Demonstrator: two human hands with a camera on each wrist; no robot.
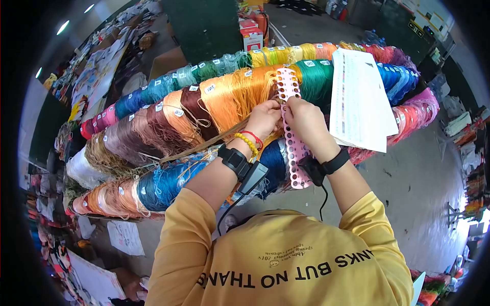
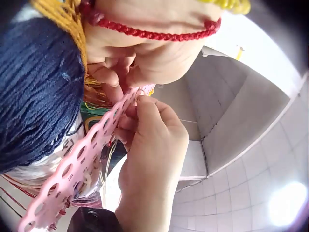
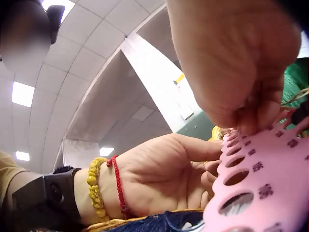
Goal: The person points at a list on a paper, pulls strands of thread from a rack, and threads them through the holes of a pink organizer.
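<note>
A long pink thread card, with holes along both edges and small printed numbers, lies lengthwise across the rows of thread. My left hand, wearing red and yellow bracelets, grips its left edge with curled fingers. Across from it, my right hand pinches at the card with thumb and fingertips. In the left wrist view, a thin loop of thread shows at the right fingertips. Both sets of fingertips meet close together near a hole, partly hidden by the hands. Orange thread lies beside the left hand.
Rows of labelled thread bundles span the rack, including dark blue thread under the wrists and green thread beyond the hands. Printed sheets lie over the bundles at right. A red-and-white box stands behind.
</note>
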